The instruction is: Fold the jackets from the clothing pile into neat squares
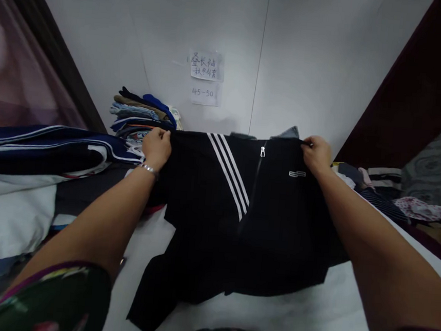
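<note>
A black zip-up jacket (207, 226) is stretched out in front of me above a white surface. Three white diagonal stripes run across its left side, and a silver zip pull shows near its top edge. My left hand (156, 147) pinches the upper left corner of the fabric. At the upper right corner, my right hand (318, 153) grips the cloth between thumb and fingers. One sleeve dangles at the lower left, and the jacket's lower edge hangs near the white surface (269, 316).
A stack of folded clothes (143, 115) stands by the wall. Garments, including a navy one with white trim (52, 145), are heaped at left. Further clothes (384, 190) lie beyond the white surface at right. Two handwritten paper notes (207, 77) hang on the wall.
</note>
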### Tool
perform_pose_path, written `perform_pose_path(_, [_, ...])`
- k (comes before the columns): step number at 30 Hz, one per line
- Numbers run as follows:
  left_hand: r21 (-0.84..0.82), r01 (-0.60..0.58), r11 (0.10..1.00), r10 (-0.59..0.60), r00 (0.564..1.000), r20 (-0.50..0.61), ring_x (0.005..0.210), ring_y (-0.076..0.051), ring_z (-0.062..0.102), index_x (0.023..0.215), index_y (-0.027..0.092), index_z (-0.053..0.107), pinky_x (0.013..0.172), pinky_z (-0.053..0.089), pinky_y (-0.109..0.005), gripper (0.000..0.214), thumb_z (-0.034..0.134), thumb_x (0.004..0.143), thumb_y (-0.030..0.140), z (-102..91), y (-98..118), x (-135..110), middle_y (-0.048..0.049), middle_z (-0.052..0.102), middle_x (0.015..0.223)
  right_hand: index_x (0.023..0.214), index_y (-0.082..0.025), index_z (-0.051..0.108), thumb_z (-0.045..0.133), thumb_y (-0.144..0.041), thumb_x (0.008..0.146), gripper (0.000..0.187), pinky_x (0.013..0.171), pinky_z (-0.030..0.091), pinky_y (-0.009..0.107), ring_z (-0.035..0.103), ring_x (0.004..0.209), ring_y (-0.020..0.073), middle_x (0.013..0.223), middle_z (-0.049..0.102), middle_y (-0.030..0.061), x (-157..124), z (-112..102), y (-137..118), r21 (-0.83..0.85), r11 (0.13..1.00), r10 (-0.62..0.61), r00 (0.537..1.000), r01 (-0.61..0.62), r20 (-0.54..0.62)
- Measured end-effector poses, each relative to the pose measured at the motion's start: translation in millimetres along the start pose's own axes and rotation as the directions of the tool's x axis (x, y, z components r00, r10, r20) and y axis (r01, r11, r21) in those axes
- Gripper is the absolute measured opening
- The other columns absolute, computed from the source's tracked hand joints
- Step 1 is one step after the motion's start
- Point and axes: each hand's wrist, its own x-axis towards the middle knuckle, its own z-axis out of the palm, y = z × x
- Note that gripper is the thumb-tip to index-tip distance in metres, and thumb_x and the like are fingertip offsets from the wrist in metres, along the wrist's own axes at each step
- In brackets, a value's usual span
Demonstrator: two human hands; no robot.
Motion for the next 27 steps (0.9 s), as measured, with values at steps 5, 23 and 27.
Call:
perform_pose_path(5, [0.02, -0.001, 1.0, -0.001, 0.992, 0.123, 0.105, -0.025, 0.059, 0.112, 0.012, 0.06, 0.093, 0.042, -0.036, 0.034, 0.048, 0.088, 0.032, 37.0, 23, 28, -0.0141, 0.066, 0.113, 0.112, -0.014, 0.061, 0.053, -0.019, 0.077, 0.036, 0.097, 0.04, 0.048, 0.053, 0.11, 0.029, 0.118, 0.061, 0.0151, 26, 49, -22, 0.009, 1.0, 0.016, 0.999, -0.016, 0.037])
perform_pose_path(23, [0.135, 0.145, 0.98, -0.198, 0.708, 0.678, 0.088, -0.026, 0.066, 0.108, 0.021, 0.061, 0.076, 0.049, -0.034, 0.057, 0.041, 0.077, 0.065, -63.9, -78, -213, -0.0077, 0.069, 0.104, 0.106, -0.025, 0.063, 0.076, -0.043, 0.065, 0.048, 0.082, 0.058, 0.049, 0.06, 0.111, 0.0344, 0.118, 0.064, 0.0097, -288, -78, 55, 0.492, 0.415, 0.644, 0.63, -0.765, 0.435])
perform_pose_path(27, [0.094, 0.215, 0.972, -0.208, 0.605, 0.769, 0.088, -0.025, 0.067, 0.119, 0.02, 0.055, 0.076, 0.049, -0.032, 0.069, 0.043, 0.074, 0.07, -69.6, -73, -238, -0.0056, 0.071, 0.099, 0.113, -0.024, 0.059, 0.079, -0.038, 0.065, 0.053, 0.078, 0.061, 0.042, 0.057, 0.118, 0.0321, 0.13, 0.058, 0.0103, -293, -72, 43, 0.503, 0.312, 0.612, 0.576, -0.806, 0.542])
